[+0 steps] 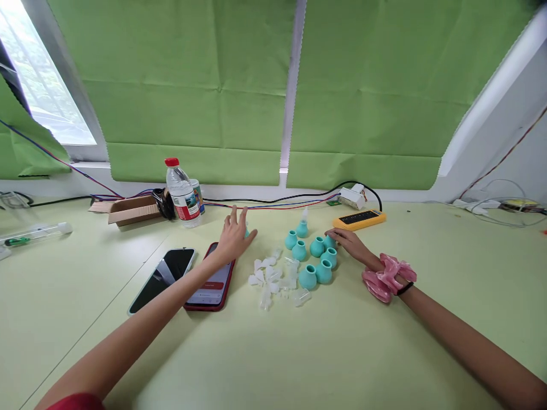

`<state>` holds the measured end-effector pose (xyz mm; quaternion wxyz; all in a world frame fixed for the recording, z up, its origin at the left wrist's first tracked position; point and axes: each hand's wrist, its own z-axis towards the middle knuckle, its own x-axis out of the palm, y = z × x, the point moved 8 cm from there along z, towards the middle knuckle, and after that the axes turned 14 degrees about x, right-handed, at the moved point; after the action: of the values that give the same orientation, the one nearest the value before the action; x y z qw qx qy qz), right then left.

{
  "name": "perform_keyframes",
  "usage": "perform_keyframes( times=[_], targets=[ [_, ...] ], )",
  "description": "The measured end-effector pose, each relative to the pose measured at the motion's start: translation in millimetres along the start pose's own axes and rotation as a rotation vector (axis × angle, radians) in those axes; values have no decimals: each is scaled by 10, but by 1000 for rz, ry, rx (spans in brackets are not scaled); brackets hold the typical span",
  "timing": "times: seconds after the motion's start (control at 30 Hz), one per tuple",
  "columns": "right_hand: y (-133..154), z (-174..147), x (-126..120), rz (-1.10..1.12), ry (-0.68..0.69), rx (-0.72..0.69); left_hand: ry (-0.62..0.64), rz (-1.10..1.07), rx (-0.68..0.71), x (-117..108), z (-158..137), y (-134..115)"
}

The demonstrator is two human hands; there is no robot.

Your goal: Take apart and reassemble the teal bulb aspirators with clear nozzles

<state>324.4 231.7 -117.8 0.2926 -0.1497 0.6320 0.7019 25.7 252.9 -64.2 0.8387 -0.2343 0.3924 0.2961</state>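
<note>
My left hand (235,234) is over the table behind the red-cased phone, fingers spread. A bit of a teal bulb (247,232) shows between its thumb and fingers, mostly hidden by the hand. My right hand (351,242) has its fingertips closed on a teal rubber bulb (329,241) at the back right of a group. Several more open-necked teal bulbs (307,277) stand around that one. Behind them is a teal bulb with a clear nozzle (302,226) fitted on top. Clear and whitish plastic pieces (273,274) lie scattered between my hands.
Two phones, one dark-screened (164,279) and one red-cased (212,285), lie under and beside my left forearm. Further back stand a water bottle (183,196), a can (197,193) and an open cardboard box (134,210). A yellow power strip (359,220) lies behind my right hand, with cables along the wall.
</note>
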Motion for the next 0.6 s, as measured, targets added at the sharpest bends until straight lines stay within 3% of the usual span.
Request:
perform_keyframes(
  times=[0.1,0.17,0.3,0.37,0.43,0.53,0.6],
  targets=[
    [94,-42,-94,6,-143,-42,-7,-246,-82,130,143,272],
    [192,-103,-147,13,-225,-66,-43,-306,-99,143,177,328],
    [627,-395,-220,9,-388,-257,-211,-358,-117,-73,165,188],
    [874,-581,-194,56,-396,-347,-390,-578,-137,-281,123,33],
    [1062,-730,-102,161,-302,-354,-385,-891,-186,-339,91,-192],
    [1191,-891,193,398,13,-179,-27,-1336,-233,-186,-11,-747],
    [1202,-1029,490,497,282,10,97,-1447,-271,-124,-150,-1004]
  ],
)
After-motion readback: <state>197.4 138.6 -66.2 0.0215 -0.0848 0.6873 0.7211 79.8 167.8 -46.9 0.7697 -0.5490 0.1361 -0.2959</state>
